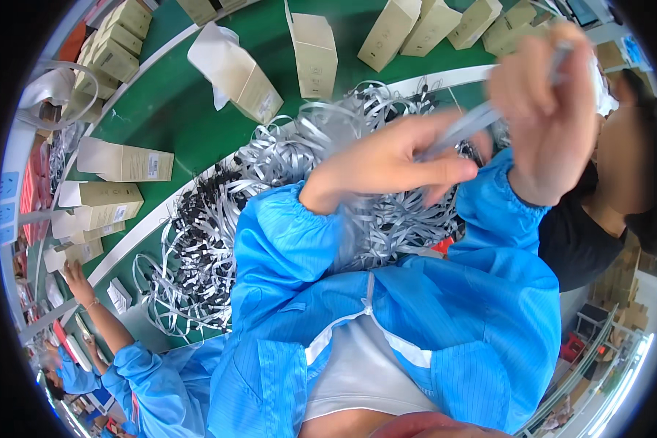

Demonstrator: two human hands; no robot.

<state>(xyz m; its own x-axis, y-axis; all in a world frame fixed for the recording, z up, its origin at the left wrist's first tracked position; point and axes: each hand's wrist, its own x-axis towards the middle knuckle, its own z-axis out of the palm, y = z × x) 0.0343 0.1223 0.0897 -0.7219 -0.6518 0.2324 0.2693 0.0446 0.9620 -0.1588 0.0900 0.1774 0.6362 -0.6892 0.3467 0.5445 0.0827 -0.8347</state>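
Observation:
A flat grey strap, blurred by motion, stretches between my two hands above the conveyor. One end lies in the closed fingers of my left hand. My right hand is raised higher and to the right, its fingers closed around the other end. Below them lies a big tangled heap of similar flat grey straps with small black ends. Whether these are cables or lanyards I cannot make out. My forearms hide part of the heap.
Open beige cartons stand along the green conveyor, with more cartons on the left. At the lower left a co-worker's hand reaches toward a carton. Another person in a black top is close on my right.

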